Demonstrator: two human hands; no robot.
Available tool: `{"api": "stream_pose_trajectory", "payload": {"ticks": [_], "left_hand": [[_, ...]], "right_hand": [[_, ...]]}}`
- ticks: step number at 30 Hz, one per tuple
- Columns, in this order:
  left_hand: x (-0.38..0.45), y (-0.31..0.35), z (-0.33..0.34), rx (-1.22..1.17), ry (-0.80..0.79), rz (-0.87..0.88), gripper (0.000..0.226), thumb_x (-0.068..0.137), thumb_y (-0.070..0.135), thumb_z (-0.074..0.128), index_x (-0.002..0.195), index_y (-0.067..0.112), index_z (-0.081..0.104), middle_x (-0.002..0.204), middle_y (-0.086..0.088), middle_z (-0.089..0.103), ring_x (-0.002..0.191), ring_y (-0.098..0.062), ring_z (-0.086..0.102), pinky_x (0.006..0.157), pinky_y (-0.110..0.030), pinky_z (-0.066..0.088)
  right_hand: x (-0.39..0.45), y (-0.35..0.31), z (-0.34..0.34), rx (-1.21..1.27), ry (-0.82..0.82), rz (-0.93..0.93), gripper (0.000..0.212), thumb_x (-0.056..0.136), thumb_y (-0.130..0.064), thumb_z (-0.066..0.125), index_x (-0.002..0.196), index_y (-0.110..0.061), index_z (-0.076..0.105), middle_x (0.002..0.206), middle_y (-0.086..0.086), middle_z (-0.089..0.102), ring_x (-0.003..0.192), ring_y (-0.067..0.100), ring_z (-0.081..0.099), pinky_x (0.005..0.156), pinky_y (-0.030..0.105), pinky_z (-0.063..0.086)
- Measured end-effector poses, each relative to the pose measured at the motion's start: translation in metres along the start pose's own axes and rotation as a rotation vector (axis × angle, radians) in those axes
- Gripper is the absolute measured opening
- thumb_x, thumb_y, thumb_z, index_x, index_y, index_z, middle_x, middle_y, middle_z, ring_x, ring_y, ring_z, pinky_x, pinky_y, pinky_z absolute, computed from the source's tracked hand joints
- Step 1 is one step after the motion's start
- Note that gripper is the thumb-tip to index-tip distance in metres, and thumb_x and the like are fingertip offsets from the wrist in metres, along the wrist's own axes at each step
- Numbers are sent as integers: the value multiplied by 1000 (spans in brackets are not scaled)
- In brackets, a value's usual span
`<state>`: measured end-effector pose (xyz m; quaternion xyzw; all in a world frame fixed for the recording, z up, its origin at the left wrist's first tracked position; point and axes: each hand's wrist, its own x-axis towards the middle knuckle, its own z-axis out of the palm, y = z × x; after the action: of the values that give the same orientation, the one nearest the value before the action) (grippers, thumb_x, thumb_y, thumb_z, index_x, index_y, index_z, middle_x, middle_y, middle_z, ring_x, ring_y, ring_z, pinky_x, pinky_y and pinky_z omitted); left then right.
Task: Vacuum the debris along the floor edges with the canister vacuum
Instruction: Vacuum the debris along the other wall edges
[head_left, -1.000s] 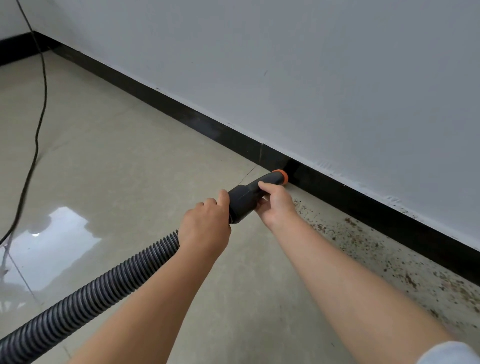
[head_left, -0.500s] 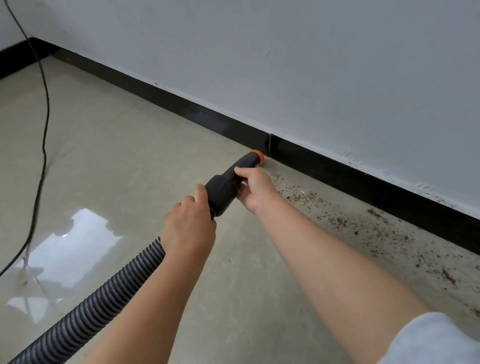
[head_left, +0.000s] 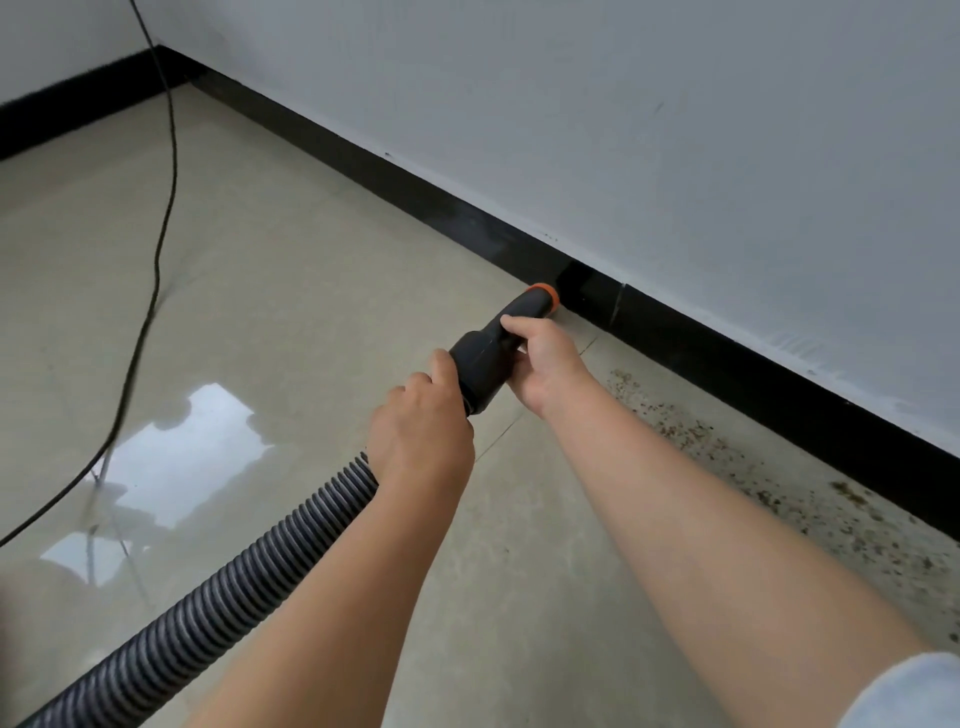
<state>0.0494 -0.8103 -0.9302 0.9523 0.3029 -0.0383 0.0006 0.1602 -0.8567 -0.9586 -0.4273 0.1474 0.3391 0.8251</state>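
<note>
A ribbed grey vacuum hose (head_left: 218, 597) runs from the lower left up to a black nozzle (head_left: 483, 358) with an orange tip (head_left: 544, 292). The tip sits at the foot of the black baseboard (head_left: 727, 353). My left hand (head_left: 421, 426) grips the hose end just behind the nozzle. My right hand (head_left: 545, 364) grips the nozzle from its right side, thumb on top. Brown debris (head_left: 779, 483) is scattered on the beige floor along the baseboard, to the right of the nozzle.
A thin black cable (head_left: 156, 249) hangs down at the left and trails across the glossy tiled floor (head_left: 260, 260). A grey wall (head_left: 675, 130) rises above the baseboard; the room corner lies at the upper left.
The nozzle tip has slid left along the baseboard, away from the debris patch, with both hands keeping their hold. The view has shifted toward the corner.
</note>
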Motion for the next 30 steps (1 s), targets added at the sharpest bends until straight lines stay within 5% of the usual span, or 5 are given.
{"api": "stream_pose_trajectory", "payload": {"ticks": [8,15,19,23,30], "left_hand": [[-7,-25,-3,-27,-14,-76,40,91,22,49,124,13,28,93,-3,50,77,-20,42,62,-29,34],[-3,-31,3,-40,-12,-104,43,92,22,49,128,10,29,104,-7,54,80,-20,39,64,-30,33],[19,-16,6,-49,-16,-65,41,92,25,52,123,9,31,109,-9,55,93,-25,53,67,-31,34],[27,-5,12,-72,1,-86,37,92,24,53,120,10,32,107,-7,55,86,-22,49,65,-30,34],[26,-13,19,-43,8,-114,50,93,30,52,131,8,27,113,-8,53,100,-24,54,68,-29,36]], "right_hand": [[2,22,15,-80,-111,50,45,93,0,48,137,-3,36,104,12,56,85,21,57,79,36,49],[12,28,28,-108,-78,61,44,91,2,48,134,0,38,108,17,55,89,27,57,80,38,49],[25,12,29,-80,-49,33,28,92,0,47,120,-3,45,94,12,56,81,23,57,83,39,47],[30,2,25,-113,-88,1,17,94,0,45,110,-6,45,86,7,54,77,19,55,77,34,48],[28,7,32,-151,-215,-1,35,96,0,41,130,-9,42,87,5,54,77,17,54,71,30,48]]}}
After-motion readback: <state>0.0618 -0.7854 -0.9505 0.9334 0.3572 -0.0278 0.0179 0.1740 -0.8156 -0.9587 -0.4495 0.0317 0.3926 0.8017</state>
